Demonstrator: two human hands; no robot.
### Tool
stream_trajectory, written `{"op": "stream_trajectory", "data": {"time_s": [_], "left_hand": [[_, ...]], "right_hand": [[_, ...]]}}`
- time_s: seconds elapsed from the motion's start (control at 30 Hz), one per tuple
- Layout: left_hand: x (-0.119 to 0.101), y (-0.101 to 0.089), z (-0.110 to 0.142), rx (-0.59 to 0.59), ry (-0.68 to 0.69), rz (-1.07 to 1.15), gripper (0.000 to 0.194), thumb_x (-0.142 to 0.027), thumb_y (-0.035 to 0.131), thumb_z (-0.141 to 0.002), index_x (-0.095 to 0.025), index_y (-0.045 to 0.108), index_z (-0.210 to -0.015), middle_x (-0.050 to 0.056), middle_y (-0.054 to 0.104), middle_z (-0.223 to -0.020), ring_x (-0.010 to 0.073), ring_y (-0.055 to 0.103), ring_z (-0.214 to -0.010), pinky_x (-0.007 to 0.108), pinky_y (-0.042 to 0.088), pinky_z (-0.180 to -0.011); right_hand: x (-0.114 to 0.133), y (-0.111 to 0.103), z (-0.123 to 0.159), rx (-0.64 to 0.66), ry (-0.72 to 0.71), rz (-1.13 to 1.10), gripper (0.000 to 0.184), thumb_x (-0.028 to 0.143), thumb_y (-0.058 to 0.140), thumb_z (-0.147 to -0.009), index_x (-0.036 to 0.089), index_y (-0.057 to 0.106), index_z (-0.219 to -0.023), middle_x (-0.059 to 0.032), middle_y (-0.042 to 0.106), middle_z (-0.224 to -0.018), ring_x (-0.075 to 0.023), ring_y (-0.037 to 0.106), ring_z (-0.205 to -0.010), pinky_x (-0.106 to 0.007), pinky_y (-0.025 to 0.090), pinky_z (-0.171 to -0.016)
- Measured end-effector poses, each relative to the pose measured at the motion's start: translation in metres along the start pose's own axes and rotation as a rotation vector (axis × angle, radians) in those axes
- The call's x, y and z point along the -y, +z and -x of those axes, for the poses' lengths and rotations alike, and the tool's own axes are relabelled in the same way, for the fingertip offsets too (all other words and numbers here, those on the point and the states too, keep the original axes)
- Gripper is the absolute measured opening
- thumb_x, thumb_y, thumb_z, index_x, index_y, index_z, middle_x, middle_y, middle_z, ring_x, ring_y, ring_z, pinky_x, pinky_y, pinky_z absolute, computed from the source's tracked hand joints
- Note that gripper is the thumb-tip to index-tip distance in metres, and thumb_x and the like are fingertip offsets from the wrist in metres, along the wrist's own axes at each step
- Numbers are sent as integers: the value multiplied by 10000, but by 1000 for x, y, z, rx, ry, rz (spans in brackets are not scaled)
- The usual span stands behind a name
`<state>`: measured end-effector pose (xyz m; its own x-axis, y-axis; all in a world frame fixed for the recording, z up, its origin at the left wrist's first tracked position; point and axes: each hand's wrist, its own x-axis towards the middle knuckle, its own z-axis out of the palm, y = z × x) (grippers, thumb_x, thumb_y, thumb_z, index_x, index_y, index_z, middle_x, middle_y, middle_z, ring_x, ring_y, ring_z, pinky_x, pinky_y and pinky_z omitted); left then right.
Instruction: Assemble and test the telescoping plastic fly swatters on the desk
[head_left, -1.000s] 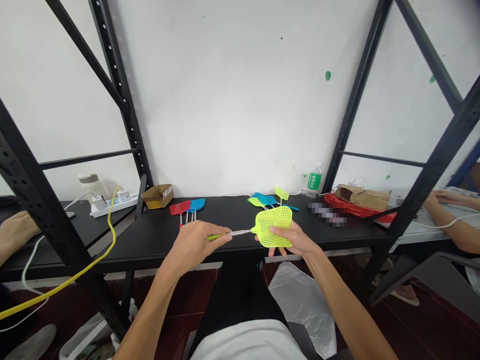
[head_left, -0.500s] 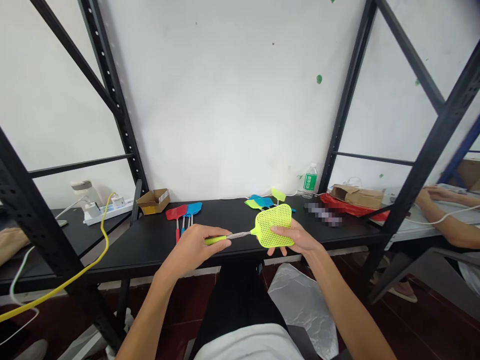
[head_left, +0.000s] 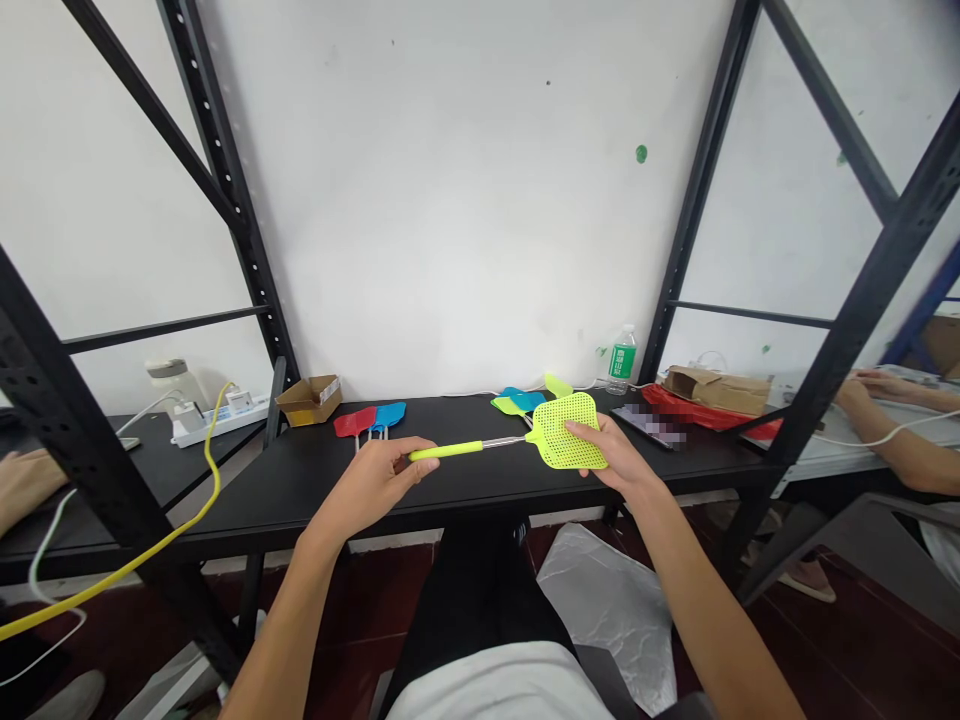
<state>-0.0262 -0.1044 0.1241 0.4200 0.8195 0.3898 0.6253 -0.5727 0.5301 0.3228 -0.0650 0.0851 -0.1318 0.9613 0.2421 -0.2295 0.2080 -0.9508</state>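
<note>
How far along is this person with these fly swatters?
The red swatter and blue swatter on the black table look set aside. In hand is a lime swatter, left hand on its grip, right hand on its mesh. The green and blue swatters beyond seem untouched.

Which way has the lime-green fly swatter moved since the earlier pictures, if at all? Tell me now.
Yes: the lime-green fly swatter has moved right, its mesh head now closer to the water bottle on the black table's far side.

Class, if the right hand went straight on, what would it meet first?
The right hand would meet the yellow swatter head first; its fingertips already seem to rest on it.
</note>
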Motion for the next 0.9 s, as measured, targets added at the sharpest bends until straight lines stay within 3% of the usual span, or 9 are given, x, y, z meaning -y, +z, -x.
{"op": "stream_trajectory", "data": {"time_s": [0.33,0.47,0.6,0.7,0.8,0.9], "left_hand": [[1,1,0,-20,-34,-28,451,-561,483,-953,-180,724,-935,1,586,-617,140,486,-543,231,341,-520],[1,2,0,-22,-27,-37,451,-559,479,-951,-181,721,-909,0,581,-605,145,495,-545,232,349,-527],[1,2,-1,-10,-32,-47,451,-558,462,-960,-185,698,-869,-10,542,-578,140,450,-528,238,324,-523],[1,2,-1,-2,-34,-66,454,-559,447,-969,-186,672,-839,-17,503,-577,136,429,-536,242,311,-534],[0,3,-1,3,-29,-77,460,-559,438,-976,-184,637,-800,-25,461,-582,129,406,-540,244,290,-536],[0,4,-2,9,-33,-69,459,-552,436,-978,-183,617,-774,-32,416,-574,124,373,-535,244,268,-526]], "right_hand": [[1,-5,0,28,-16,-102,284,370,725,-824,157,697,-1009,-87,738,-880,-180,671,-613,-208,458,-330],[3,-3,2,24,-5,-118,324,382,711,-826,159,696,-1060,-110,751,-965,-207,698,-678,-219,458,-367],[6,-1,4,22,15,-155,324,360,725,-818,167,706,-1078,-118,752,-1084,-263,731,-894,-300,584,-630],[7,-1,4,7,13,-191,317,331,743,-801,168,712,-1071,-108,753,-1107,-277,720,-990,-340,586,-793],[6,-2,4,11,6,-212,316,323,735,-805,166,706,-1078,-105,753,-1099,-277,713,-1004,-337,583,-788],[3,-6,3,15,14,-227,295,332,716,-817,162,699,-1057,-105,749,-1081,-248,718,-910,-288,573,-631]]}}
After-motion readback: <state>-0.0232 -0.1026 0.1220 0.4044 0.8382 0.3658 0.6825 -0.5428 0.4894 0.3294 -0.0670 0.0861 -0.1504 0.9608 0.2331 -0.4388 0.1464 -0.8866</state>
